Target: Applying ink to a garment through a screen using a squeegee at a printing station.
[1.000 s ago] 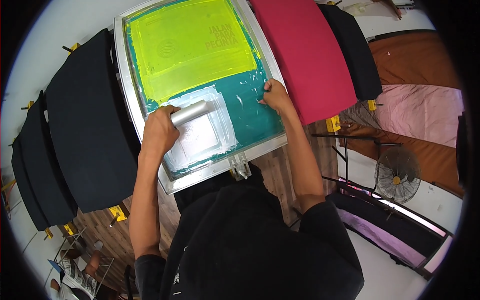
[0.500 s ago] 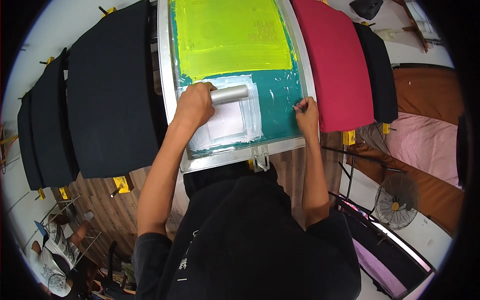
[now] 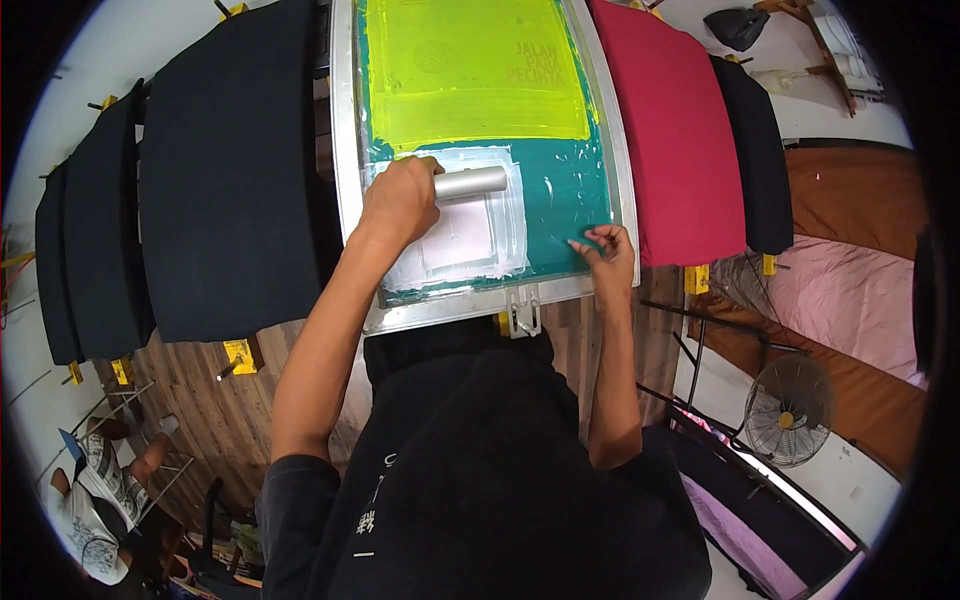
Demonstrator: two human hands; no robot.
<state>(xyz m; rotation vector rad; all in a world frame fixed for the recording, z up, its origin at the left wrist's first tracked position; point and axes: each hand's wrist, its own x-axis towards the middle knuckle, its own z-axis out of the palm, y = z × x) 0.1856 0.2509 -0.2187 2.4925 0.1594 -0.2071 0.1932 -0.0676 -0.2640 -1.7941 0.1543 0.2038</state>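
My left hand (image 3: 400, 203) is closed round one end of a silver, bar-handled squeegee (image 3: 472, 181); the blade edge is hidden. The squeegee lies across the near part of a metal-framed printing screen (image 3: 565, 205), over a pale rectangular patch (image 3: 458, 236) ringed with whitish tape or smears. My right hand (image 3: 612, 262) is at the screen's near right corner, fingers bent and apart, nothing visible between them. The screen's mesh is dark green here, with small white specks. Bright yellow-green ink (image 3: 470, 112) covers its far part.
Black cloth-covered boards (image 3: 230, 190) stand to the left. A red one (image 3: 680, 150) and another black one (image 3: 755, 160) lie to the right. A metal clamp (image 3: 523, 312) sits on the near frame edge. A fan (image 3: 788, 415) stands at right; another person (image 3: 105, 490) is at lower left.
My right hand has drawn back toward me from the screen's right side, and its fingers have spread from a pinch. My left hand keeps hold of the squeegee. The whole view has shifted slightly.
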